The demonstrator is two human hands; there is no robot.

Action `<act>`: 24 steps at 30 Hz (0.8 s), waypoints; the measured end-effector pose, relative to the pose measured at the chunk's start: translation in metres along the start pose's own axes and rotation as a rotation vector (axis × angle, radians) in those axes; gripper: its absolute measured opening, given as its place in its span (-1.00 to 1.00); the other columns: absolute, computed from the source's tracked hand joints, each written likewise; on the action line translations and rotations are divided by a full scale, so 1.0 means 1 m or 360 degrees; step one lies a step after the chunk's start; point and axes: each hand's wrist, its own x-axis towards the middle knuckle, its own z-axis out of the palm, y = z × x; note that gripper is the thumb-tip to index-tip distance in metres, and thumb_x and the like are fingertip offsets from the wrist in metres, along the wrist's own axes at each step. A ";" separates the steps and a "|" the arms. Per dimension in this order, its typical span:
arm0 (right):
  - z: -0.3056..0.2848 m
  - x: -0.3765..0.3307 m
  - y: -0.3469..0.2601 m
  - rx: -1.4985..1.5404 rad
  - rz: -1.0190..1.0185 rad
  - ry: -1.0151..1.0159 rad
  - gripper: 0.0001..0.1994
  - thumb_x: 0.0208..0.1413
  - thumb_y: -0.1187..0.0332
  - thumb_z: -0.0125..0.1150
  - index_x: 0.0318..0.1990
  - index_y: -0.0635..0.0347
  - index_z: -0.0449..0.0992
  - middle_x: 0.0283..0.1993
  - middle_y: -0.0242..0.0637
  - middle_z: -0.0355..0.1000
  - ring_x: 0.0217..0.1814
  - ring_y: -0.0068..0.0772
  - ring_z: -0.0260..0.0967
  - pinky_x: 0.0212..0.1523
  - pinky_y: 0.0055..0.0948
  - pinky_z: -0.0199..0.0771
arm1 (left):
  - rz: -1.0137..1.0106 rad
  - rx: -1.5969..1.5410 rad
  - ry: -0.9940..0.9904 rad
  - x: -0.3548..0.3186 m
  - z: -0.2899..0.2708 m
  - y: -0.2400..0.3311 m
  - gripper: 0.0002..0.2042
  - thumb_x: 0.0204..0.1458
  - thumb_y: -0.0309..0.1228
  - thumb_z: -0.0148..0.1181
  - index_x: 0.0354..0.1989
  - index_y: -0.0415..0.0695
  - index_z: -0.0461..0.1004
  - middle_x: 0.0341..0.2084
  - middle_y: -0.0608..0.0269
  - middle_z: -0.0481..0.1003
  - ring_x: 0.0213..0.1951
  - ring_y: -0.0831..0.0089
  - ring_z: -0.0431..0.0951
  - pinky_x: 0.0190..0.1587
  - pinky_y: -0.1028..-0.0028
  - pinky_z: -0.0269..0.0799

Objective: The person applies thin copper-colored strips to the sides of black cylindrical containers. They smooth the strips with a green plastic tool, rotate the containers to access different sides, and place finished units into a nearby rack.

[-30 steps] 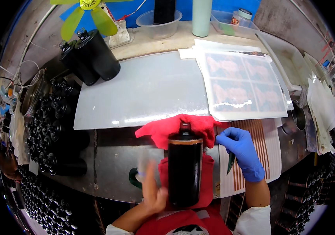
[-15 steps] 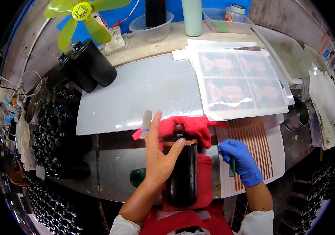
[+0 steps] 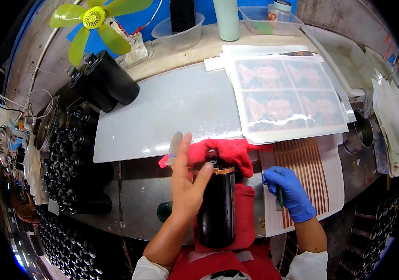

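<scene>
The bare left hand (image 3: 186,183) lies flat against the left side of a tall black cylindrical bottle with a copper-coloured band (image 3: 216,205) — fingers spread and extended, thumb across the band, not closed around it. One fingertip wears a pale translucent cover. The bottle rests on its side on a red cloth (image 3: 230,154), at the near edge of the grey metal tabletop (image 3: 141,186), directly before the person's red apron.

The right hand (image 3: 288,192), in a blue glove, is curled shut around a small dark-green tool (image 3: 279,198); it rests on a white sheet printed with brown stripes (image 3: 318,172), just right of the bottle and apart from it.

Beyond the cloth lies a grey translucent mat (image 3: 171,112); to its right, a glossy sheet of reddish printed labels (image 3: 288,93). Two further black bottles (image 3: 104,81) lie at the far left, near a yellow-green fan (image 3: 92,18). Rows of black bottles (image 3: 66,158) fill the left side.
</scene>
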 end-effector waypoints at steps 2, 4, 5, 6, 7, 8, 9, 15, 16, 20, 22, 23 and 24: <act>-0.002 0.001 0.002 -0.0004 0.0013 -0.0008 -0.82 0.00 0.28 0.20 -0.45 0.22 0.51 -0.53 -0.50 0.36 -0.56 -0.76 0.17 -0.50 -0.73 0.10 | 0.0083 0.0075 -0.0069 0.000 0.000 0.003 -0.37 0.03 -0.54 0.08 0.28 -0.22 -0.03 0.27 0.02 -0.07 0.15 0.38 0.20 0.16 0.46 0.12; -0.003 0.002 0.003 0.0004 0.0015 -0.0009 -0.82 0.00 0.28 0.21 -0.44 0.22 0.51 -0.53 -0.50 0.36 -0.56 -0.76 0.17 -0.50 -0.73 0.11 | 0.0138 0.0194 -0.0117 0.001 -0.005 -0.003 -0.37 0.03 -0.54 0.08 0.29 -0.21 -0.04 0.28 0.00 -0.09 0.18 0.36 0.15 0.17 0.44 0.11; -0.002 0.003 0.003 0.0013 0.0012 -0.0008 -0.82 0.00 0.29 0.21 -0.44 0.22 0.51 -0.53 -0.49 0.37 -0.56 -0.76 0.17 -0.50 -0.73 0.11 | 0.0146 0.0209 -0.0130 0.001 -0.007 -0.004 -0.36 0.03 -0.54 0.08 0.29 -0.21 -0.04 0.28 0.00 -0.09 0.20 0.36 0.12 0.18 0.44 0.10; -0.001 0.004 0.003 0.0021 0.0008 -0.0007 -0.83 0.00 0.29 0.21 -0.44 0.22 0.51 -0.52 -0.49 0.37 -0.56 -0.76 0.17 -0.50 -0.73 0.12 | 0.0117 0.0135 -0.0124 0.000 -0.006 -0.004 -0.36 0.02 -0.53 0.09 0.29 -0.21 -0.05 0.28 0.00 -0.09 0.22 0.35 0.09 0.18 0.44 0.09; -0.002 0.005 0.004 0.0027 0.0011 -0.0017 -0.83 0.00 0.29 0.20 -0.44 0.23 0.51 -0.52 -0.49 0.38 -0.56 -0.75 0.18 -0.50 -0.73 0.12 | 0.0088 0.0061 -0.0119 0.000 -0.005 -0.003 -0.35 0.02 -0.53 0.09 0.30 -0.20 -0.05 0.28 0.00 -0.09 0.24 0.35 0.05 0.18 0.43 0.08; -0.003 0.006 0.006 0.0032 0.0015 -0.0026 -0.83 0.00 0.30 0.20 -0.44 0.23 0.52 -0.52 -0.49 0.38 -0.56 -0.75 0.18 -0.50 -0.73 0.12 | 0.0004 -0.0165 -0.0089 0.000 -0.003 -0.001 -0.34 0.02 -0.53 0.09 0.30 -0.20 -0.06 0.28 0.00 -0.08 0.25 0.35 0.03 0.19 0.44 0.08; -0.004 0.007 0.007 0.0037 0.0018 -0.0034 -0.83 0.00 0.30 0.20 -0.43 0.23 0.52 -0.52 -0.49 0.38 -0.56 -0.75 0.18 -0.50 -0.73 0.12 | -0.0079 -0.0391 -0.0060 0.000 -0.001 0.002 -0.34 0.01 -0.53 0.10 0.30 -0.21 -0.07 0.28 -0.01 -0.08 0.26 0.34 0.01 0.19 0.44 0.07; -0.002 0.008 0.007 0.0035 0.0014 -0.0035 -0.83 0.01 0.30 0.20 -0.44 0.24 0.52 -0.54 -0.48 0.37 -0.57 -0.74 0.18 -0.50 -0.73 0.12 | 0.0026 -0.0005 -0.0098 0.000 -0.004 -0.002 -0.31 0.01 -0.51 0.11 0.31 -0.20 -0.09 0.28 0.01 -0.07 0.26 0.36 0.02 0.14 0.47 0.15; -0.002 0.008 0.007 0.0037 0.0014 -0.0037 -0.83 0.01 0.30 0.20 -0.44 0.24 0.52 -0.54 -0.48 0.37 -0.57 -0.74 0.18 -0.51 -0.73 0.12 | 0.0039 0.0021 -0.0120 0.000 -0.005 -0.002 -0.31 0.01 -0.51 0.11 0.31 -0.20 -0.09 0.28 0.01 -0.08 0.26 0.36 0.02 0.12 0.47 0.17; -0.002 0.008 0.007 0.0040 0.0010 -0.0033 -0.83 0.01 0.30 0.19 -0.44 0.24 0.52 -0.54 -0.47 0.37 -0.57 -0.74 0.18 -0.51 -0.72 0.12 | 0.0072 0.0071 -0.0168 0.001 -0.005 0.000 -0.28 -0.01 -0.56 0.09 0.32 -0.21 -0.15 0.30 0.03 -0.12 0.25 0.35 0.04 0.15 0.46 0.13; 0.000 0.009 0.006 0.0042 0.0005 -0.0037 -0.82 0.01 0.30 0.19 -0.44 0.24 0.51 -0.54 -0.47 0.37 -0.57 -0.74 0.18 -0.51 -0.72 0.11 | -0.0015 -0.0160 -0.0150 0.000 -0.004 0.005 -0.26 -0.02 -0.58 0.08 0.32 -0.22 -0.19 0.30 0.03 -0.14 0.25 0.33 0.05 0.19 0.44 0.07; 0.000 0.008 0.006 0.0044 -0.0001 -0.0036 -0.82 0.01 0.30 0.19 -0.44 0.24 0.51 -0.54 -0.47 0.37 -0.57 -0.74 0.18 -0.51 -0.72 0.11 | -0.0037 -0.0413 -0.0120 0.000 -0.005 0.005 -0.25 -0.03 -0.59 0.08 0.32 -0.23 -0.21 0.30 0.04 -0.13 0.25 0.33 0.06 0.20 0.43 0.05; 0.001 0.008 0.005 0.0046 -0.0007 -0.0036 -0.82 0.01 0.29 0.19 -0.44 0.24 0.51 -0.53 -0.47 0.37 -0.57 -0.74 0.17 -0.51 -0.72 0.11 | -0.0059 -0.0665 -0.0088 0.001 -0.006 0.005 -0.24 -0.03 -0.60 0.07 0.32 -0.23 -0.22 0.30 0.05 -0.13 0.25 0.33 0.06 0.21 0.43 0.03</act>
